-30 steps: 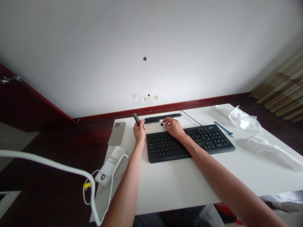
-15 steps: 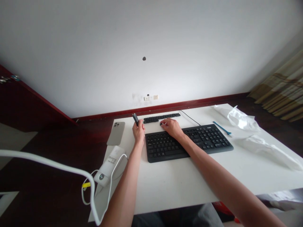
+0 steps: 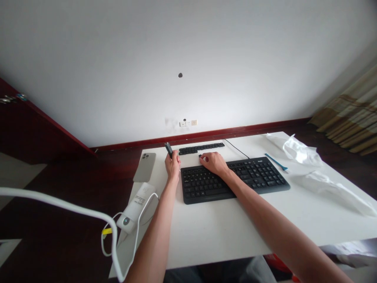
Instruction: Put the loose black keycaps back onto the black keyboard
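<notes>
My left hand (image 3: 173, 165) is closed round a slim dark tool (image 3: 169, 148) that points up and away; its lower part is hidden in the fingers. Over the back edge of the black keyboard (image 3: 218, 192), my right hand (image 3: 213, 162) is curled, thumb and finger pinching a small black keycap (image 3: 200, 156). The keyboard lies flat on the white table, and several switches in its upper rows look bare of caps. Behind it, loose black keycaps (image 3: 203, 148) are laid out in rows.
Left on the table (image 3: 206, 236) are a phone (image 3: 145, 167) and a white device (image 3: 137, 206) with a looping white cable (image 3: 73, 206). To the right lie a blue stick-like tool (image 3: 275, 161) and crumpled clear plastic bags (image 3: 297, 149). A thin black cord (image 3: 237, 148) runs behind the keyboard.
My right hand has shifted slightly down, with the keycap now close to the tabletop near the rows. My left hand stays almost still with the tool.
</notes>
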The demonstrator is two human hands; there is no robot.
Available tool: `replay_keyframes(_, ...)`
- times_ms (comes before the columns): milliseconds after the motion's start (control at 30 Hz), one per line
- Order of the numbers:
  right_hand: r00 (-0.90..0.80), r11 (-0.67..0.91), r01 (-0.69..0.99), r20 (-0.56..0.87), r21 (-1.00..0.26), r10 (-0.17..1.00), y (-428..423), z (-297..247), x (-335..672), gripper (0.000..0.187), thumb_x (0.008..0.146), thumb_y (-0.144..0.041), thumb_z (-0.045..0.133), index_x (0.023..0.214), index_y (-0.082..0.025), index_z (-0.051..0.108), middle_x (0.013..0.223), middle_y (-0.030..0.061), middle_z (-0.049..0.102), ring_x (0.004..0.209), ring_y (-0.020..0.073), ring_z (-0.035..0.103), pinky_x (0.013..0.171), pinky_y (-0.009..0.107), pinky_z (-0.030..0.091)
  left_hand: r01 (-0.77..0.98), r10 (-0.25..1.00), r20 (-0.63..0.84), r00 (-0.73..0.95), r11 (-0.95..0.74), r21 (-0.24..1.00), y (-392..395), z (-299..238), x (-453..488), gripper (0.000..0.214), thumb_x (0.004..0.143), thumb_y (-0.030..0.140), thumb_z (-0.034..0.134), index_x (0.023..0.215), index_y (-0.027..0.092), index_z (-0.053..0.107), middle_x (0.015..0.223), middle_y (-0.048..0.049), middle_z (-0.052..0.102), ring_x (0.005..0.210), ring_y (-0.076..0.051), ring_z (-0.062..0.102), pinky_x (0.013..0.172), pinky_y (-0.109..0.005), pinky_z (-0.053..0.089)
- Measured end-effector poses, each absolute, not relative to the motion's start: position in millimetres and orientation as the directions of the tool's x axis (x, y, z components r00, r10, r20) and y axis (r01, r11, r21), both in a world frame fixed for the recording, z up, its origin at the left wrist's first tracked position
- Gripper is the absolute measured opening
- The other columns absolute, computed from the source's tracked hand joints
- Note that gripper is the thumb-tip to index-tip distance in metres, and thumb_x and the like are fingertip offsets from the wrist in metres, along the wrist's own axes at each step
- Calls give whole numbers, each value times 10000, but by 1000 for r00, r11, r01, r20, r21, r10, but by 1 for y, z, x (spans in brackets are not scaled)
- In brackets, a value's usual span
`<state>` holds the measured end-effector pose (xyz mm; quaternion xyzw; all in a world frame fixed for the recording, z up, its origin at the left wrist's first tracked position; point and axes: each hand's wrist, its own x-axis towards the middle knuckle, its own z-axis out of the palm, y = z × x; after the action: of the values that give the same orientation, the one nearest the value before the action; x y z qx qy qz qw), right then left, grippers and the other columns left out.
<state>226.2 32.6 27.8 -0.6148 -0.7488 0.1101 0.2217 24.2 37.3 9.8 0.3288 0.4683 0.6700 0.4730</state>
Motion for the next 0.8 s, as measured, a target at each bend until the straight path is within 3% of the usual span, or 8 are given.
replay_keyframes(467,-159,204,889,143,-410,977,34,30,227,313,994,-310,528,1139,-279,804,904,68,811,880,239,750,772,270,460,-314,941,5,-338,-118,942,36,11,25,365,854,504,685,958,155,660,604,62,485,450,-53,403,412,-168,278)
replay_keyframes(800,-134,183,901,150,-393,980,37,25,227,319,1005,-296,517,1146,-264,802,928,84,816,894,257,761,786,282,473,-318,942,-7,-336,-107,942,37,10,25,372,854,507,687,952,150,653,603,63,482,447,-48,395,413,-165,280)
